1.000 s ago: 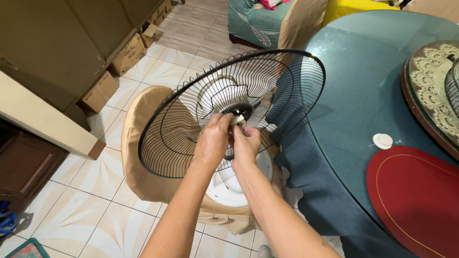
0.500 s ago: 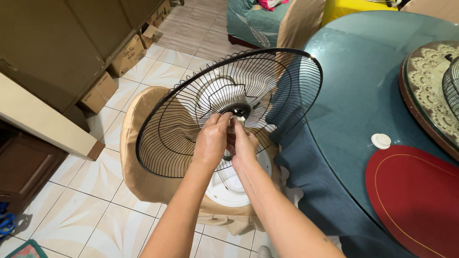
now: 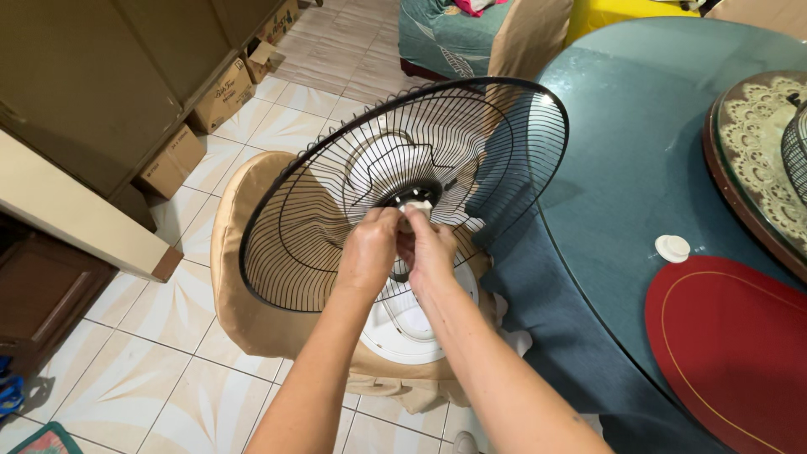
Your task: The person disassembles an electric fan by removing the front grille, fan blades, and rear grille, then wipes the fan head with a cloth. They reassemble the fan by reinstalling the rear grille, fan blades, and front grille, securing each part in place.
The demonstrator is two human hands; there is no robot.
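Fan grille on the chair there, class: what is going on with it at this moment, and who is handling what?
A person has both hands at the centre of a round black wire fan grille. The left hand and the right hand pinch a small white part at the hub. The grille sits tilted over a white fan base that lies on a chair with a tan cover. Beside it stands a table with a teal cloth, bearing a small white cap and a red mat.

head view | looks steeply down | close, seemingly arm's reach
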